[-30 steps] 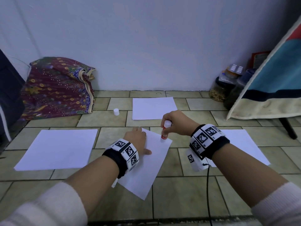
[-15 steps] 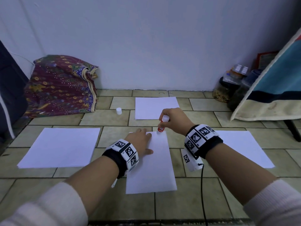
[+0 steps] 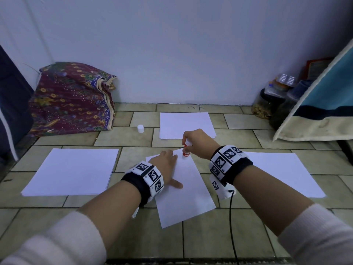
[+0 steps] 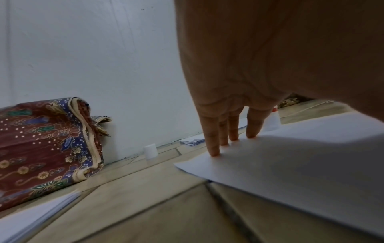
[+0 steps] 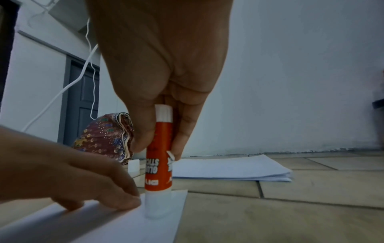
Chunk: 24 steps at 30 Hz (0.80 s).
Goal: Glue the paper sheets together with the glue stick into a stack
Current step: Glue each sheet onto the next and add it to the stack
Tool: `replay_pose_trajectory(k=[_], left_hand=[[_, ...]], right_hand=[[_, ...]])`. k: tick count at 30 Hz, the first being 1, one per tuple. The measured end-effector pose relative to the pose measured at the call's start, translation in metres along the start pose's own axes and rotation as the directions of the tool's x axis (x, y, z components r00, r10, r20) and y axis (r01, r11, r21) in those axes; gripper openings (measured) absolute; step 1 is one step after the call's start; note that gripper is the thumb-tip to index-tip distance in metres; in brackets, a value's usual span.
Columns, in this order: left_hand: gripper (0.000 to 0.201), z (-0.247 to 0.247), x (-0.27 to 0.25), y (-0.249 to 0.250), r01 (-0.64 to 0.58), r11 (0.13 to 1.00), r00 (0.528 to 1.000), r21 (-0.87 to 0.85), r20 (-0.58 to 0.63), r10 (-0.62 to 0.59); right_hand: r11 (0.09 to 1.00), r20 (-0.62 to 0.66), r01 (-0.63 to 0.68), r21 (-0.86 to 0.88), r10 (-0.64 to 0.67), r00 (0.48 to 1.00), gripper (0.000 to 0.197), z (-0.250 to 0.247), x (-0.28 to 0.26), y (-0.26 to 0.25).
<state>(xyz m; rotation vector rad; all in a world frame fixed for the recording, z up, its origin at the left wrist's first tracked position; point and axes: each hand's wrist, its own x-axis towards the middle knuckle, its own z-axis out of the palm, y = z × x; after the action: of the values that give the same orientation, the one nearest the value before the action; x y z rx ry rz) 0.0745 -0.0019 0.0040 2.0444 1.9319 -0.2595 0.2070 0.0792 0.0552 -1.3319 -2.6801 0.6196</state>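
A single white sheet lies tilted on the tiled floor in front of me. My left hand lies flat on its upper left part, its straight fingertips pressing the sheet down. My right hand pinches an orange and white glue stick upright, tip down. Its white end touches the sheet near the far corner, right beside the left hand's fingers. In the right wrist view thumb and fingers clasp the glue stick on both sides.
Paper stacks lie at the left, far centre and right. The white glue cap stands on the tiles. A patterned cloth bundle sits far left; jars and a hanging cloth are at far right.
The sheet has turned under my left hand, its far end swinging from right to left. The glue stick has stayed at the far edge, now at the sheet's far corner.
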Motion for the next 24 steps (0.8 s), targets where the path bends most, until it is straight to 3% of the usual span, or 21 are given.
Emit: replay_pose_trajectory(k=[7, 18, 21, 24], left_hand=[[0.098, 0.002, 0.0, -0.001, -0.002, 1.0, 1.0, 0.025, -0.011, 0.002], [0.097, -0.002, 0.0, -0.002, -0.022, 0.999, 1.0, 0.024, 0.002, 0.022], [0.084, -0.008, 0.003, -0.005, -0.021, 0.999, 0.999, 0.035, 0.035, 0.02], [0.054, -0.014, 0.005, -0.011, -0.024, 0.998, 0.999, 0.065, 0.036, 0.022]], right_hand=[[0.984, 0.147, 0.119, -0.134, -0.099, 0.984, 0.023, -0.009, -0.014, -0.001], [0.959, 0.343, 0.235, -0.159, -0.17, 0.924, 0.022, -0.01, -0.069, 0.001], [0.959, 0.39, 0.247, -0.142, -0.175, 0.904, 0.022, -0.009, -0.08, 0.004], [0.95, 0.434, 0.28, -0.136, -0.197, 0.879, 0.022, -0.011, -0.083, 0.01]])
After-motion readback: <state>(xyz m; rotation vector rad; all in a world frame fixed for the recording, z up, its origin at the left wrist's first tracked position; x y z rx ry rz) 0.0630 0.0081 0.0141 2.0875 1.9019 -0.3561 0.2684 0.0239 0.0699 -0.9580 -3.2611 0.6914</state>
